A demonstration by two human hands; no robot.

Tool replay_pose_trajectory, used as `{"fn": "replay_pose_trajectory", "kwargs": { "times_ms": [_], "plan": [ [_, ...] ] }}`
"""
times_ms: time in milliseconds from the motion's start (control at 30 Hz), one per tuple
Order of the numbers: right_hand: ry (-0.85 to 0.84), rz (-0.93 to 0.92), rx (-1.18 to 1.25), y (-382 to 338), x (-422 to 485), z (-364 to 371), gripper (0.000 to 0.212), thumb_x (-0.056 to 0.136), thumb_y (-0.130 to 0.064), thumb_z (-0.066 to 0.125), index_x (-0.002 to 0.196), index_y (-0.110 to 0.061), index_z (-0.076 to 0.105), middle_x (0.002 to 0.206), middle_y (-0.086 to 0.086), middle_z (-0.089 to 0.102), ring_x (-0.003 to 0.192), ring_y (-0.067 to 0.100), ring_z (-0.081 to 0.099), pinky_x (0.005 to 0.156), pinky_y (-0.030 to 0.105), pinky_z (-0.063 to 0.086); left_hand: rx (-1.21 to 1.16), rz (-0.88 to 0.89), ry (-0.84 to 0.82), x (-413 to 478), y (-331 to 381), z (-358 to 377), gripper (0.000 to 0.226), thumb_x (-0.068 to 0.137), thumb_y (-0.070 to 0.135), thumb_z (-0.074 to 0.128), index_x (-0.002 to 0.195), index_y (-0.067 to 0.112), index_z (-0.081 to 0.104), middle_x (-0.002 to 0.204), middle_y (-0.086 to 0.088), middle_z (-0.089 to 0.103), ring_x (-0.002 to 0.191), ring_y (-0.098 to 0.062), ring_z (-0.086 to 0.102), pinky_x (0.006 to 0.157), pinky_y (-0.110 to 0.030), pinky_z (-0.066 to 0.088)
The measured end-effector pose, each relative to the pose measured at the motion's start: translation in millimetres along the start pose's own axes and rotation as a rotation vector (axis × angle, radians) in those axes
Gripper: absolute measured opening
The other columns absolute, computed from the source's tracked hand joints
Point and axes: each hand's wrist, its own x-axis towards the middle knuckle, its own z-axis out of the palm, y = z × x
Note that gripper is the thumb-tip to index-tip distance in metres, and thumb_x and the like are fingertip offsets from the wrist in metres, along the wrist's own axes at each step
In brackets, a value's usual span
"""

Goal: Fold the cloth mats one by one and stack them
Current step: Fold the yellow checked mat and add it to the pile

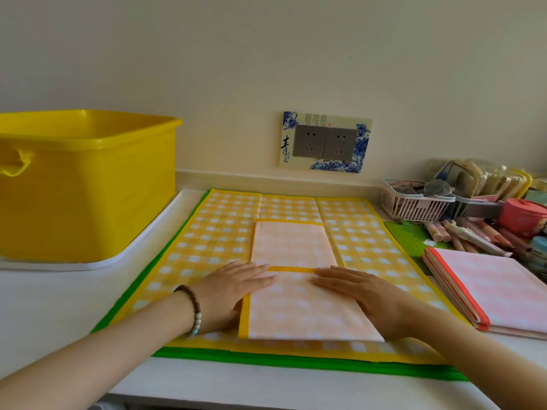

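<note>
White countertop (53, 297) runs along a cream wall (266, 54) that carries a double socket plate with a blue floral surround (325, 142). A large yellow plastic tub (88, 184) stands at the far left of the counter.

In front of me a yellow gingham cloth mat with a yellow border (219, 232) lies spread flat, and the edge of a green-bordered mat (266, 358) shows from under it along the near and left sides. On the middle of the spread mat lies a narrower, yellow-edged cloth mat folded pale side up (305, 315), its near flap turned over the far part.

My left hand (236, 287) and right hand (358, 291) both lie flat on that flap, fingers straight and pointing inward toward its yellow hem. Neither hand grasps anything; they only press down.

To the right, just beside the spread mat, sits a stack of folded pink gingham mats with orange-red borders (497, 288). Behind it are a white plastic basket (414, 205) and loose pens.
</note>
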Motion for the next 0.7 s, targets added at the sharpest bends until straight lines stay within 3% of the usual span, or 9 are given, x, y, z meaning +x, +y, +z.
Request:
{"fn": "replay_pose_trajectory", "kwargs": {
  "times_ms": [133,200,300,367,433,467,567,633,700],
  "plan": [
    [0.047,0.056,0.035,2,6,-2,0.056,0.091,-0.034,0.042,0.143,-0.045,0.024,0.152,-0.022,0.023,0.139,0.0,0.025,0.114,0.021,0.021,-0.097,-0.055,0.096,8,-7,2,0.077,0.083,-0.007,0.034,0.147,0.033,0.018,0.154,0.009,0.021,0.141,-0.007,0.018,0.116,-0.02,0.012],
    [0.074,0.085,0.105,5,9,-4,0.058,0.084,-0.03,0.047,0.139,-0.04,0.036,0.147,-0.018,0.036,0.135,0.001,0.035,0.111,0.022,0.028,-0.18,-0.113,0.124,13,-13,2,0.071,0.087,-0.005,0.036,0.144,0.036,0.028,0.143,0.005,0.04,0.132,-0.011,0.036,0.109,-0.023,0.029],
    [0.172,0.114,0.265,13,14,-3,0.045,0.08,-0.028,0.065,0.12,-0.044,0.055,0.122,-0.019,0.062,0.113,0.003,0.057,0.095,0.023,0.046,-0.333,-0.17,0.194,18,-14,-5,0.048,0.09,0.007,0.052,0.132,0.03,0.05,0.125,0.008,0.056,0.117,-0.007,0.052,0.1,-0.022,0.039],
    [0.307,0.201,0.391,11,21,-4,0.022,0.089,-0.023,0.063,0.099,-0.043,0.06,0.096,-0.02,0.067,0.091,0.006,0.064,0.078,0.023,0.049,-0.496,-0.239,0.319,24,-14,-9,0.016,0.087,0.016,0.064,0.095,0.029,0.069,0.088,0.023,0.066,0.087,0.01,0.057,0.082,-0.015,0.043],
    [0.395,0.268,0.472,9,31,-5,0.013,0.091,-0.025,0.059,0.081,-0.032,0.062,0.077,-0.02,0.064,0.074,0.001,0.06,0.069,0.024,0.049,-0.542,-0.307,0.434,32,-16,-9,0.028,0.079,0.026,0.073,0.057,0.032,0.058,0.055,0.02,0.06,0.06,0.007,0.056,0.059,-0.014,0.038],
    [0.427,0.289,0.508,10,36,-5,0.021,0.091,-0.023,0.058,0.07,-0.026,0.061,0.063,-0.019,0.062,0.061,-0.004,0.056,0.061,0.021,0.047,-0.556,-0.343,0.461,36,-18,-8,0.03,0.077,0.029,0.075,0.054,0.03,0.055,0.053,0.015,0.059,0.058,0.003,0.056,0.056,-0.016,0.037],
    [0.487,0.378,0.62,16,48,-4,0.029,0.089,-0.022,0.062,0.063,-0.009,0.064,0.052,-0.011,0.059,0.048,0.0,0.046,0.053,0.021,0.037,-0.679,-0.467,0.493,46,-21,-6,0.017,0.073,0.031,0.078,0.073,0.027,0.061,0.067,0.007,0.066,0.067,-0.009,0.064,0.064,-0.025,0.05],
    [0.525,0.435,0.706,21,56,-2,0.023,0.086,-0.024,0.066,0.079,-0.003,0.068,0.064,0.006,0.065,0.055,0.013,0.053,0.057,0.031,0.043,-0.73,-0.511,0.506,51,-24,-3,0.029,0.072,0.031,0.079,0.092,0.019,0.063,0.071,0.002,0.069,0.07,-0.013,0.067,0.069,-0.03,0.053],
    [0.55,0.507,0.78,24,62,1,0.018,0.083,-0.025,0.07,0.085,-0.008,0.064,0.069,0.008,0.065,0.055,0.02,0.055,0.054,0.033,0.045,-0.736,-0.539,0.508,55,-26,-2,0.043,0.071,0.032,0.079,0.105,0.014,0.06,0.073,0.0,0.07,0.07,-0.015,0.066,0.071,-0.031,0.053]
  ]
}}
